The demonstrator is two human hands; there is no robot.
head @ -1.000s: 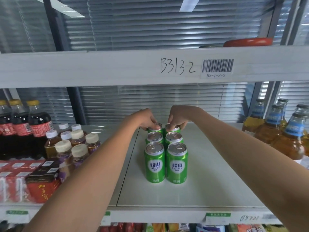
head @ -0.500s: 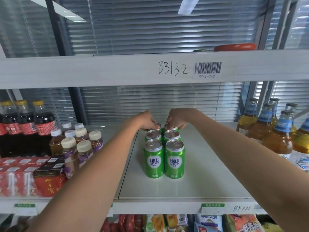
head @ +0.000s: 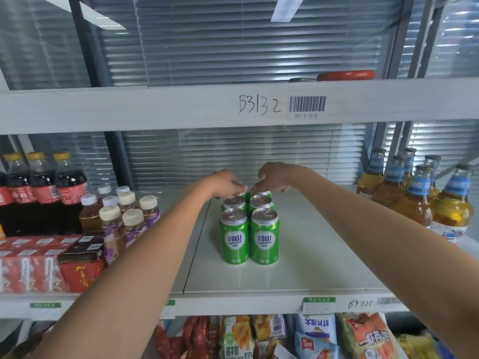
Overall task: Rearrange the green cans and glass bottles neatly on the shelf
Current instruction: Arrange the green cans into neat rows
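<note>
front cans: we see two green cans [head: 249,237] upright and touching, nearest us, well in front of both hands
middle cans: second pair [head: 247,203] right behind, tight, just in front of the fingers
back cans: third pair [head: 260,193] mostly hidden under the hands, at the far end of the block
left hand [head: 224,183]: we read fingers curled down onto the top of the back-left can; closed on it or only resting, cannot tell
right hand [head: 275,177]: same on the back-right can, fingertips at its rim; clamped or not, cannot tell
shelf [head: 324,255]: bare board to the right of the hands
glass bottles [head: 414,195]: clustered far right of the grip, loosely spaced, untouched
other bottles [head: 124,211]: left of the grip, not ours
step: we judge squaring the back row of cans
next: we'd let go, reach right, pull bottles into rows; go slow, glass tips
</note>
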